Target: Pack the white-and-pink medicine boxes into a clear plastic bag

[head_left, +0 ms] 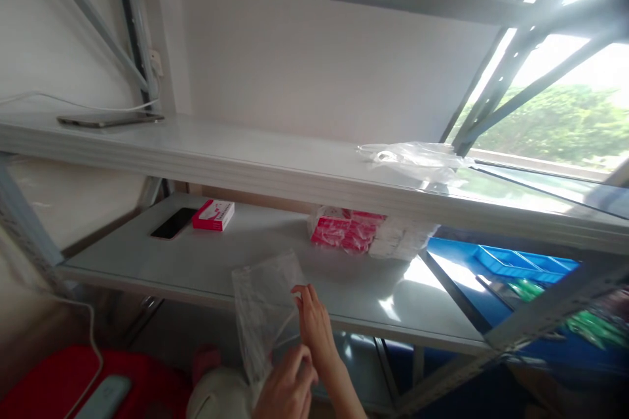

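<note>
A clear plastic bag (260, 294) hangs in front of the lower shelf's edge, held between my two hands. My right hand (314, 324) is farther forward and pinches the bag's right edge near its top corner. Lower and nearer to me, my left hand (289, 383) has its fingers curled closed on the lower part of the bag. The two hands overlap at the right wrist. A red and white small box (213, 215) lies on the lower shelf beyond the bag, beside a dark phone (174, 223). Farther right sits a plastic-wrapped pack of red and white boxes (348, 230).
Crumpled clear plastic bags (417, 160) and a flat dark device (111, 119) lie on the upper shelf (236, 150). Metal posts frame both sides. At right are a blue tray (525, 264) and green packets (590, 327). A red stool-like surface (147, 380) is lower left.
</note>
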Tool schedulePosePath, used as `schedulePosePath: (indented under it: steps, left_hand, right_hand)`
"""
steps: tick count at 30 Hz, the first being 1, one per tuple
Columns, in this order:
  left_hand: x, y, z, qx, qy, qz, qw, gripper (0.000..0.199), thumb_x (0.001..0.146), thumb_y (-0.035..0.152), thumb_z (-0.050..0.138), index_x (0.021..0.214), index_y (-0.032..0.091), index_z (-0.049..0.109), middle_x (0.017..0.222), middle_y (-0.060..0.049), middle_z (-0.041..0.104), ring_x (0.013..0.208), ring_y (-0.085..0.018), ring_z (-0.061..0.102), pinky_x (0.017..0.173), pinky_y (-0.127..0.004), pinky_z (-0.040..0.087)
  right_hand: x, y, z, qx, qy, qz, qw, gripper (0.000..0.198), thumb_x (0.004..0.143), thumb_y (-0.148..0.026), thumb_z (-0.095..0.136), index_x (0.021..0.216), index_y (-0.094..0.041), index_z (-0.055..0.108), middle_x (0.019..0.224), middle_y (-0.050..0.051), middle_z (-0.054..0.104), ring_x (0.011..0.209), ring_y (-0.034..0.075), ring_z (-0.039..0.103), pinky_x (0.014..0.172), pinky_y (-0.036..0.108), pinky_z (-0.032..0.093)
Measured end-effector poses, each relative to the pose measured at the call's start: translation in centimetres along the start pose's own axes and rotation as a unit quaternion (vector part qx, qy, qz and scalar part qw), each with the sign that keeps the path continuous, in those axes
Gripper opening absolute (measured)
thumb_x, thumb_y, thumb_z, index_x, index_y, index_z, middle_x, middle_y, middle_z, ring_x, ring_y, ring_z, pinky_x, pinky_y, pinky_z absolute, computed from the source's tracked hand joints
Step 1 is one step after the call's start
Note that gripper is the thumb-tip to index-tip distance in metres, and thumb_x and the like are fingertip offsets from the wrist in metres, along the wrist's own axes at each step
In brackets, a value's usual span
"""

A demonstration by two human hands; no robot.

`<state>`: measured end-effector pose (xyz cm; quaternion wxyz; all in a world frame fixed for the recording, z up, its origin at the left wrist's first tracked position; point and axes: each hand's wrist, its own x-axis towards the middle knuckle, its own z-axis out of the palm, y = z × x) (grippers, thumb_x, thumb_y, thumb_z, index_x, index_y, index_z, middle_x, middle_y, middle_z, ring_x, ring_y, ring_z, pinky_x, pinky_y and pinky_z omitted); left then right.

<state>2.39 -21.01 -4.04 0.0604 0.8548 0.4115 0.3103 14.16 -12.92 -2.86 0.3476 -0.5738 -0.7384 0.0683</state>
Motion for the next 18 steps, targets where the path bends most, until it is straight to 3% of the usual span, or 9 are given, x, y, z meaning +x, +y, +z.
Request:
schedulePosePath:
  steps: [3,7,9,13,18]
  left_hand:
    - [-0.1,-2.0,2.0,0.151,0.057,-0.017,0.987,0.042,0.075,-0.002,0.041,0.107,0.016,0.061,0.111,-0.011,0.065,0.103,-0.021,0.063,0.084,-0.028,0.053]
    - [0.0,-5.3,0.5,0.285,0.089,-0.035,0.954,0.043,0.077,0.000,0.043,0.113,0.014,0.061,0.112,-0.013,0.066,0.102,-0.027,0.063,0.084,-0.038,0.054]
    - [0.1,-5.7,-0.3,0.307,0.092,-0.035,0.947,0.047,0.075,-0.002,0.041,0.113,0.015,0.062,0.111,-0.013,0.066,0.100,-0.027,0.064,0.081,-0.039,0.055]
    - [0.4,-4.8,1.7,0.294,0.102,0.020,0.950,0.054,0.073,-0.006,0.036,0.114,0.015,0.063,0.119,-0.013,0.064,0.108,-0.026,0.061,0.087,-0.038,0.055]
    - [3.4,-5.3,5.0,0.131,0.007,-0.024,0.991,0.056,0.074,-0.006,0.039,0.116,0.023,0.063,0.107,-0.006,0.069,0.105,-0.024,0.063,0.092,-0.037,0.053]
  right_hand:
    - [0.2,-0.4,-1.1,0.059,0.007,0.029,0.998,0.022,0.094,-0.015,0.038,0.094,-0.022,0.060,0.092,0.003,0.062,0.073,0.016,0.064,0.064,0.025,0.044]
    - [0.0,-0.8,-3.0,0.071,-0.005,0.034,0.997,0.013,0.086,-0.017,0.054,0.094,-0.024,0.062,0.093,0.002,0.064,0.077,0.017,0.065,0.067,0.025,0.046]
    - [-0.2,-1.0,-3.5,0.048,-0.037,0.024,0.998,0.025,0.079,-0.017,0.062,0.103,-0.026,0.062,0.099,0.002,0.064,0.080,0.019,0.065,0.067,0.026,0.048]
    - [-0.3,-1.3,-3.5,0.056,-0.082,0.004,0.995,0.045,0.072,-0.002,0.053,0.109,-0.027,0.063,0.101,0.003,0.063,0.085,0.019,0.065,0.073,0.026,0.048]
    - [-0.1,-1.3,-3.1,0.149,-0.013,0.054,0.987,0.054,0.061,0.005,0.036,0.095,-0.021,0.069,0.084,0.004,0.061,0.073,0.015,0.059,0.067,0.022,0.045]
